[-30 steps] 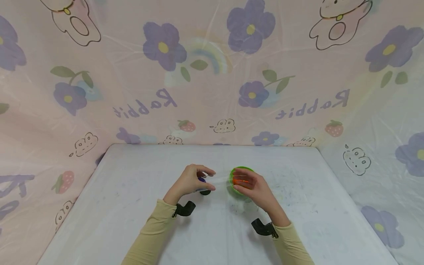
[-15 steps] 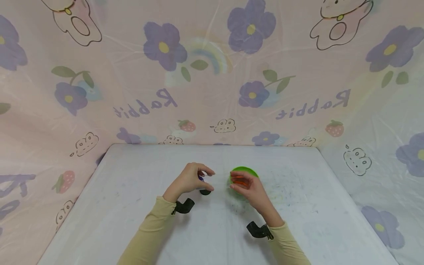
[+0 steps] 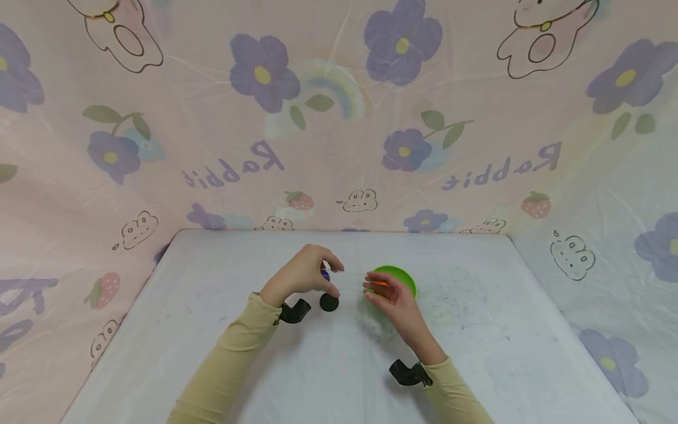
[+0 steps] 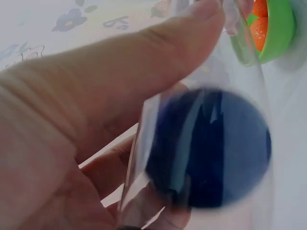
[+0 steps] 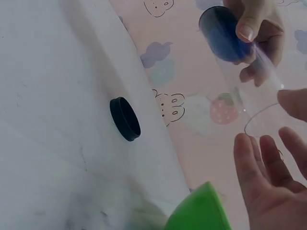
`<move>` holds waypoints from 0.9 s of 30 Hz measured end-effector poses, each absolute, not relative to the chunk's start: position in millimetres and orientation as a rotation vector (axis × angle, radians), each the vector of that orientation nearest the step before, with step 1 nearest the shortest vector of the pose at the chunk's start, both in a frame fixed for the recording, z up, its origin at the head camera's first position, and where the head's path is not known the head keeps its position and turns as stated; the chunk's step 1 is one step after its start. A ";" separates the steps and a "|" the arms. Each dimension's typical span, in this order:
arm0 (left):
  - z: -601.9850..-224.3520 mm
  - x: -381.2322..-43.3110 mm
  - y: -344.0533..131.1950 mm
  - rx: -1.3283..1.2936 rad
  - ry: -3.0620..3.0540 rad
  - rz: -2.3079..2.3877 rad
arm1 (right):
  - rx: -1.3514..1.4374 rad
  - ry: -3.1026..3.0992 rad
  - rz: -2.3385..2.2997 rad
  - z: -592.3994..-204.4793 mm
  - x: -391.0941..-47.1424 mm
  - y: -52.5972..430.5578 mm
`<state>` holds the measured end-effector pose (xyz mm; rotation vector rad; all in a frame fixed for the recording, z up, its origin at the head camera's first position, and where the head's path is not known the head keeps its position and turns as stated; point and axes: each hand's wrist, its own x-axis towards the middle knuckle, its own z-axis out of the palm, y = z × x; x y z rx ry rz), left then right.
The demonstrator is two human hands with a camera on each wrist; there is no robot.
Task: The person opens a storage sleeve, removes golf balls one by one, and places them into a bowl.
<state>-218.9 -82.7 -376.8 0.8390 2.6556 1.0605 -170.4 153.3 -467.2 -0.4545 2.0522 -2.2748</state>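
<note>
My left hand (image 3: 302, 272) grips a clear tube (image 5: 256, 91), thumb on one side and fingers behind. At the tube's far end in the right wrist view is a dark blue round thing (image 5: 224, 38), seen through the wall; it fills much of the left wrist view. The tube's open rim points toward my right hand (image 5: 271, 182), whose spread, slightly bent fingers lie around the mouth. On the table below the left hand lies a black round cap (image 3: 329, 302). Behind my right hand stands a green bowl (image 3: 405, 280) with orange balls (image 4: 259, 33).
The white table (image 3: 339, 365) runs back to a patterned cloth wall (image 3: 339, 141), with more cloth at both sides. A black wrist camera (image 3: 295, 311) juts from the left sleeve, another black camera (image 3: 406, 373) from the right.
The left hand has shifted away from me with the tube, uncovering the black cap. My right hand has drifted slightly left, so more of the green bowl shows.
</note>
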 end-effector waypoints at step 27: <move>-371.8 -217.7 -83.2 0.901 2.670 1.089 | -0.332 1.957 -2.382 -461.7 -165.7 155.0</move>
